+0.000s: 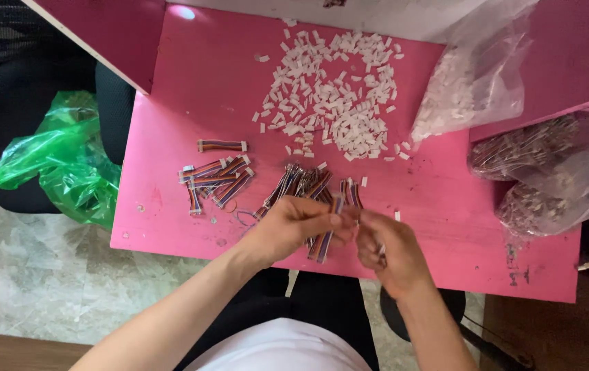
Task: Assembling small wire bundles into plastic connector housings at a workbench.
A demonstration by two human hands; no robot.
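Left hand (298,223) pinches a short multicoloured ribbon cable (325,242) near the pink table's (446,206) front edge. Right hand (384,247) closes on its upper end. Loose cable pile (301,184) just behind; finished cables (215,180) toward left edge; white connector heap (332,96) near back edge.

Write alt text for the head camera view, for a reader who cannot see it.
Two bare hands, left hand and right hand, hold a multicoloured ribbon cable over a pink table. Behind lie more cable pieces and a pile of small white connectors.
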